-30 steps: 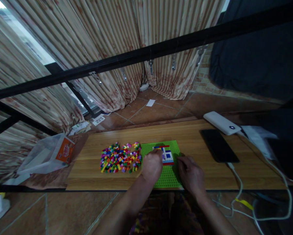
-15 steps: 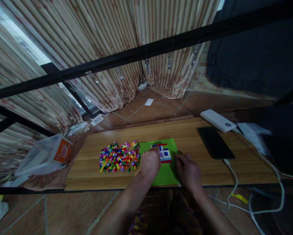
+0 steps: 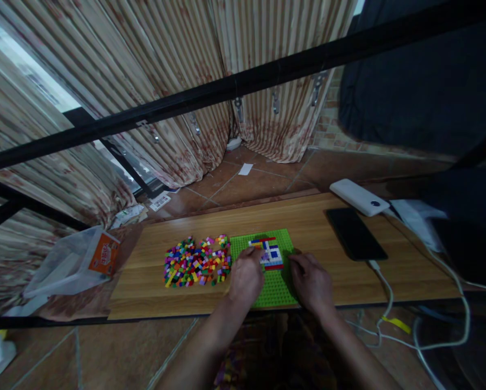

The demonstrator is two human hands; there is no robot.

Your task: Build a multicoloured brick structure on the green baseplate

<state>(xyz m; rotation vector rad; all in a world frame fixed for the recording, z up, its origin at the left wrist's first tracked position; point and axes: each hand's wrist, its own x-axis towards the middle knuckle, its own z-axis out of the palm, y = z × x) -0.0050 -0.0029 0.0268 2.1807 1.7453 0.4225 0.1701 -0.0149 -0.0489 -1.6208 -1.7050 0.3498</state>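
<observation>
A green studded baseplate (image 3: pixel 276 290) lies on the wooden board, carrying a flat patch of white, blue, red and yellow toy bricks (image 3: pixel 272 253). My left hand (image 3: pixel 246 277) is over the plate's left side, its fingers pinched together at the left edge of the brick patch. Whatever sits between those fingertips is hidden. At the plate's right edge, my right hand (image 3: pixel 313 284) has its fingers curled and closed, with the fingertips by the rim; anything in them is too small to make out. Many loose coloured bricks (image 3: pixel 198 261) are spread left of the plate.
A black phone (image 3: pixel 356 234) with a white cable and a white power bank (image 3: pixel 359 197) lie on the board (image 3: pixel 145 271) at the right. Left of the board stands a clear plastic box (image 3: pixel 70 262) with an orange label. A dark metal bar (image 3: pixel 210 92) crosses beyond.
My left hand has drawn back slightly toward me, uncovering yellow and white bricks at the patch's upper left. My right hand stays by the plate's right edge. The view has shifted slightly.
</observation>
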